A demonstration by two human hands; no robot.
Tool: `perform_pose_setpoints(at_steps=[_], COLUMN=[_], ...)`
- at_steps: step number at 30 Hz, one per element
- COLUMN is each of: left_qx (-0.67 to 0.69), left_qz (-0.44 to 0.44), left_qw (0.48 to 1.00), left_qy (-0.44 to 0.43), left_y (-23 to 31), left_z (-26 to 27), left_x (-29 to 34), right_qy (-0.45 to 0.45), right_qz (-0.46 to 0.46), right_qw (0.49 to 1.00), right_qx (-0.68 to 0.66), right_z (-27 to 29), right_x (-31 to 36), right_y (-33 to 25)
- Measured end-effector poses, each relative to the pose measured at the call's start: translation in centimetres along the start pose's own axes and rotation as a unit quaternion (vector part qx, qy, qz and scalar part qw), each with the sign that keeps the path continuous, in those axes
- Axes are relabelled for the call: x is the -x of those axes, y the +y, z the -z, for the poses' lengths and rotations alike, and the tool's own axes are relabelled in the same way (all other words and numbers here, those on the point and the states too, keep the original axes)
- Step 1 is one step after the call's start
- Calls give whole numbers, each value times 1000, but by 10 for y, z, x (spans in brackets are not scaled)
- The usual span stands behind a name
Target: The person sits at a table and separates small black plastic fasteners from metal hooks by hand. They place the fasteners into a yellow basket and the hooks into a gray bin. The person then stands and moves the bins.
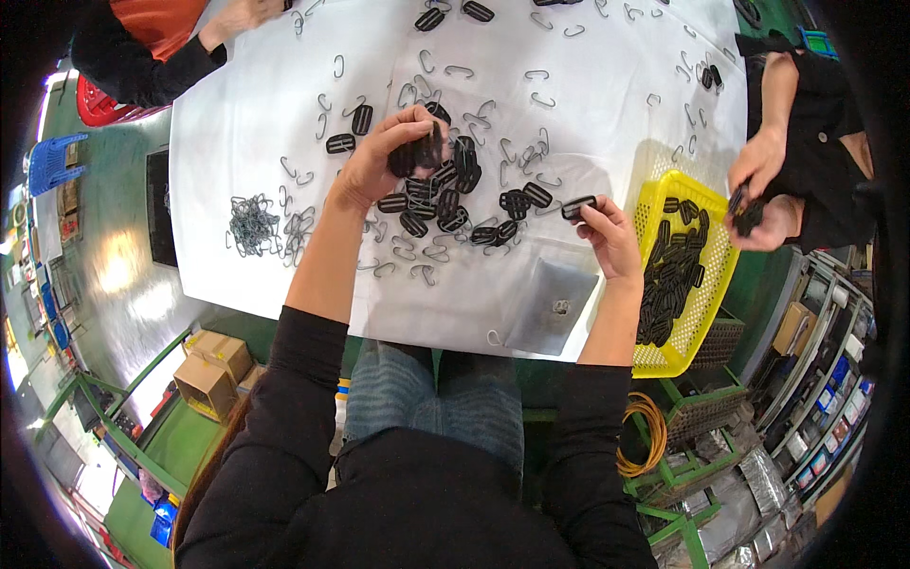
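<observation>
We sit at a white-covered worktop [246, 114] with both hands out over it. Our right hand [609, 237] pinches one black slide buckle [578, 206] between thumb and fingertips, holding it just above the sheet. Our left hand [384, 152] is closed around a small bunch of black buckles [417, 154], lifted a little over the surface. Between the two hands, and just below the left one, lies a loose heap of the same black buckles [455, 199], some overlapping. Scattered around that heap, and farther out beyond the left hand, are many bent grey wire hooks [460, 70], lying singly. Well to the left of our left hand a tangled clump of these hooks [251, 225] rests on the sheet. Just right of our right hand, at the worktop's edge, stands a yellow perforated basket [706, 289] holding more black buckles. Beyond the basket, another person's hands [763, 194] hold dark pieces together, though we cannot tell exactly what they are. At the far left corner, past our left hand, a third person's hand [248, 13] in a dark sleeve rests at the worktop's edge.
</observation>
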State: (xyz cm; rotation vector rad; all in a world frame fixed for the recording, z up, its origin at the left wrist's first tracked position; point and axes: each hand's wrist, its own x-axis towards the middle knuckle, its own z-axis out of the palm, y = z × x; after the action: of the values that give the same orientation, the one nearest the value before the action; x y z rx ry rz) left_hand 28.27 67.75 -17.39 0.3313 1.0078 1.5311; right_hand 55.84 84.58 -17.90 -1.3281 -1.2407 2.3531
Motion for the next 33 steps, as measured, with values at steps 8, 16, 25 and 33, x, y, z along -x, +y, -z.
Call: perform_pose_setpoints(at_steps=[8,16,25,33], left_qx=[-358,-624,-46,-541], left_qz=[75,40,-17,37], left_qw=[926,774,975,794], left_qy=[94,98,217,275], left_y=[-69,-85,-39,-61], left_z=[-62,-74,-26,-44], left_x=[-20,-5,28,-9], right_qy=[104,45,9,112], right_qz=[-22,60,-17,55], right_qw=[932,898,973,800], right_qx=[345,433,230,587], right_z=[-31,-21,-34,-79], right_x=[-24,-30,-13,-28], right_y=[17,29,22,49])
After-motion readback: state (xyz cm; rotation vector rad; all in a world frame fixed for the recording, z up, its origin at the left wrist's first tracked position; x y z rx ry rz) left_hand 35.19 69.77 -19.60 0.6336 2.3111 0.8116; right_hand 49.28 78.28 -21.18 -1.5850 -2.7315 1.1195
